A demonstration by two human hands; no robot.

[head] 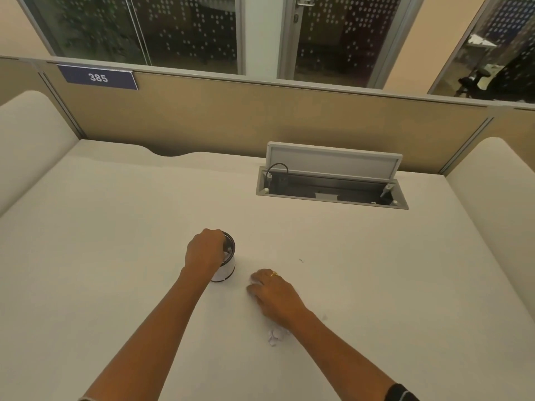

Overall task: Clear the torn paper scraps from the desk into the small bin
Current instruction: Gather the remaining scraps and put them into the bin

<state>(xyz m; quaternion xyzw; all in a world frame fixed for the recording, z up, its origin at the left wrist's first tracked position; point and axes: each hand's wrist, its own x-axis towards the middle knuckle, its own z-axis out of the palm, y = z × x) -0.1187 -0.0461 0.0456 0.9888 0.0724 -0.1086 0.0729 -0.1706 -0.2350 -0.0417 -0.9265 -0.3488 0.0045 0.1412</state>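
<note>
A small white bin (227,267) with a dark rim stands upright near the middle of the white desk (115,241). My left hand (204,251) hangs over its mouth, fingers bunched downward into the opening, where a pale paper scrap (229,251) shows inside. My right hand (273,293) lies palm down on the desk to the right of the bin, fingers curled over white scraps at its fingertips. A small heap of torn paper scraps (275,335) sits beside my right wrist. What the left fingers hold is hidden.
An open cable hatch (333,183) with a raised lid sits at the back right of the desk. A tan partition (260,117) with a "385" sign (98,78) walls the far edge. Padded side panels flank both ends.
</note>
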